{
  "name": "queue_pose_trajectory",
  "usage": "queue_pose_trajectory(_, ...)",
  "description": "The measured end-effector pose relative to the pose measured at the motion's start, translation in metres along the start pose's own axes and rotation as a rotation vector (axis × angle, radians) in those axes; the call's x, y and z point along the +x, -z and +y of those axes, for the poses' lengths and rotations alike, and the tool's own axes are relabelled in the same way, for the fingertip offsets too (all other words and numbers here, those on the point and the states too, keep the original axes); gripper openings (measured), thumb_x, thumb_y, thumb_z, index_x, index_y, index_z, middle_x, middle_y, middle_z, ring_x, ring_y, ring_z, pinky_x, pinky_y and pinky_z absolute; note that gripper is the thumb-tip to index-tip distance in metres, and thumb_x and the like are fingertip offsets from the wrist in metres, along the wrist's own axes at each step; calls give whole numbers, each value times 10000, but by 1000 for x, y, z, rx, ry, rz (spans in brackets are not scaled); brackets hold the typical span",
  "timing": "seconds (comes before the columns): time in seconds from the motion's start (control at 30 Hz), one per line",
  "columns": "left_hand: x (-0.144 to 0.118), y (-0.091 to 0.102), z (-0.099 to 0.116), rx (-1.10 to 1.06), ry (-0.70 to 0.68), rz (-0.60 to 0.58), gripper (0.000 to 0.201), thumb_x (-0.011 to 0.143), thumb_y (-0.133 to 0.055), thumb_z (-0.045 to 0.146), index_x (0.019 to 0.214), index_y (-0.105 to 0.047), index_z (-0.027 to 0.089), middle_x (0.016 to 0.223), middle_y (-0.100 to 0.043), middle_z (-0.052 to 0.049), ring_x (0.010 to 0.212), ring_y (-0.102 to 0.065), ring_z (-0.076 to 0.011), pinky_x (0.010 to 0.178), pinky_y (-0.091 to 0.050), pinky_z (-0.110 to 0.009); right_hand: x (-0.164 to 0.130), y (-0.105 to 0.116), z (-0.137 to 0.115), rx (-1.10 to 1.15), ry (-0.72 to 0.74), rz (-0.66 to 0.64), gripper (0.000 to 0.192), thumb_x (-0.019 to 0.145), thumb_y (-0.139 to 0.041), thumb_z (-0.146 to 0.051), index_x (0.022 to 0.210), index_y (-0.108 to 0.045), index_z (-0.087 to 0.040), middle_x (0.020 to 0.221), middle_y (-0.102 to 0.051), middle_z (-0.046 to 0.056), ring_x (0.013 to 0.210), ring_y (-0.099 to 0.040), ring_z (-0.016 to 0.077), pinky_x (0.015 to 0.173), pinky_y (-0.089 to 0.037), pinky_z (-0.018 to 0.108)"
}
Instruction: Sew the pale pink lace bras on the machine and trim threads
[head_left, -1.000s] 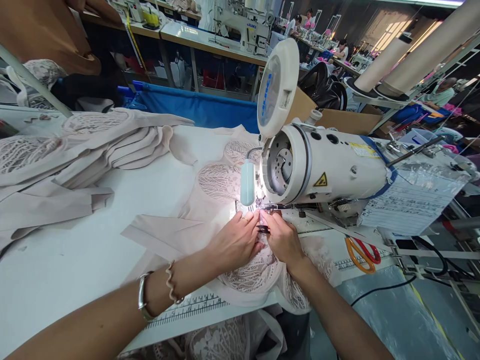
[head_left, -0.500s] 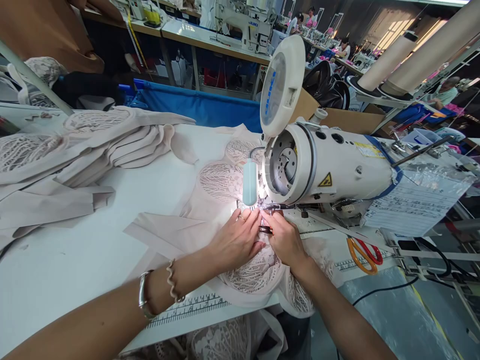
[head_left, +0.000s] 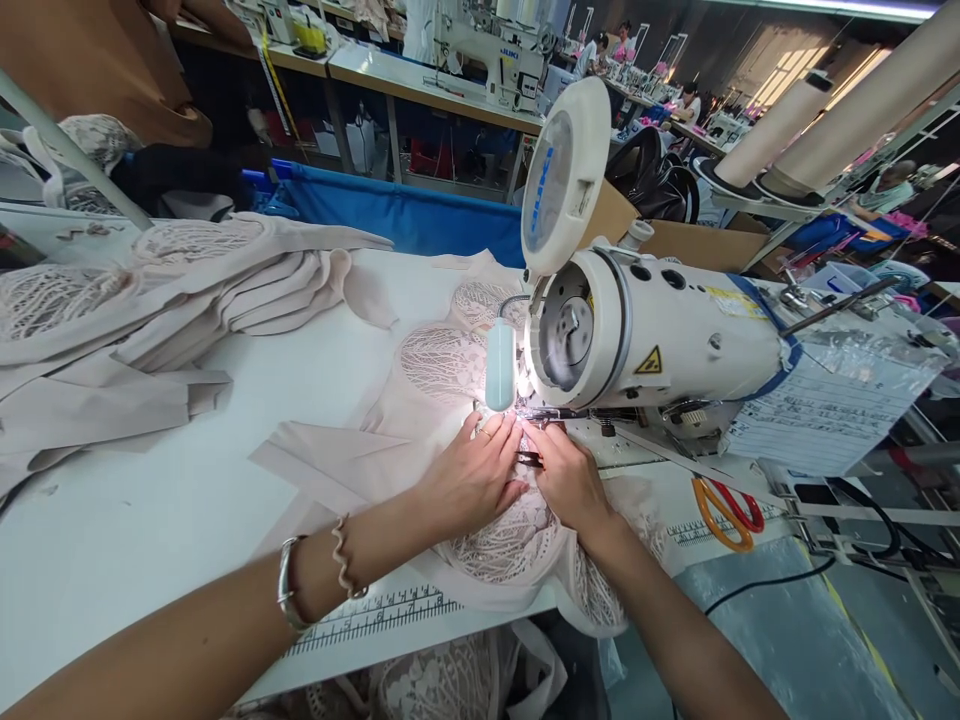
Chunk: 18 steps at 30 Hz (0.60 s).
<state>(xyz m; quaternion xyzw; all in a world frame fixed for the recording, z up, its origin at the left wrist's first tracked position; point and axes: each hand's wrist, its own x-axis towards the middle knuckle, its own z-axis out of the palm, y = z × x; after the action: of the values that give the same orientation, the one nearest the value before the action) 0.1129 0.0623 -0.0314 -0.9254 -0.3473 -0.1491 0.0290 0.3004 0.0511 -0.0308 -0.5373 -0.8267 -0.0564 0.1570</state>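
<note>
- I see the left hand (head_left: 469,485) with its fingers extended and pressed down on the pale lace garment (head_left: 495,545), fingertips beside the lit needle area; I cannot tell whether they pinch the cloth.
- The right hand (head_left: 574,485) sits opposite, fingers bent inward, tips nearly meeting the left's; their hold on the cloth is hidden from me. A small dark object (head_left: 529,459) shows at its inner side, too covered to name.
- The garment lies under both hands, spreading past the needle area on the far side and toward the front table edge on the near side.
- Just above the fingers I have a mint-green lamp (head_left: 500,370), then the white sewing machine (head_left: 675,325), its round cover (head_left: 566,175) swung open.
- To the right, scissors (head_left: 741,543) with orange and red loops rest near the printed ruler (head_left: 686,530).
- On the left of the table (head_left: 225,490), similar pieces lie in a layered stack (head_left: 281,290).
- Beyond the far edge runs a blue cloth bin (head_left: 397,215); I cannot see into it.
- Behind the machine stands a cardboard box (head_left: 705,248) with a shiny black bag (head_left: 660,175) by it; whether the bag is inside, I cannot tell.
</note>
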Motion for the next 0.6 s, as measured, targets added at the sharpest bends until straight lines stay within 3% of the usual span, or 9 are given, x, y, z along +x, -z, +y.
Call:
queue_pose_trajectory(0.2,0,-2,0,64,-6,66,586,1040,-408,457,1381,-535,-2,1425,-580,-221,1337,-523,-352,1107,-353,-513,3,0,-1,69,-49,10,366,902,-441,-41,1160,-677,-149,941,-726,89,795,-677,208,682,-499,274)
queue_pose_trajectory(0.37,-5,-1,7,178,-191,87,365,1017,-450,222,1210,-641,-23,1275,-664,-243,1224,-608,-351,1082,-397,-463,-1,5,2,69,-159,-83,226,894,-491,-89,1025,-657,-167,851,-728,69,685,-659,208,609,-463,281)
queue_pose_trajectory(0.53,-8,8,12,62,-193,-31,357,929,-570,181,1250,-603,29,1351,-602,-253,1315,-533,-405,1064,-421,-517,-6,10,5,161,-68,-81,460,874,-447,-34,1269,-622,-193,1039,-732,76,879,-689,205,745,-514,270)
queue_pose_trajectory(0.6,-8,8,9,18,-178,-65,354,909,-603,189,1233,-608,46,1367,-587,-251,1350,-494,-415,1080,-410,-537,-6,10,5,144,-42,-86,515,870,-433,-20,1318,-617,-196,1020,-724,74,885,-686,205,749,-518,268)
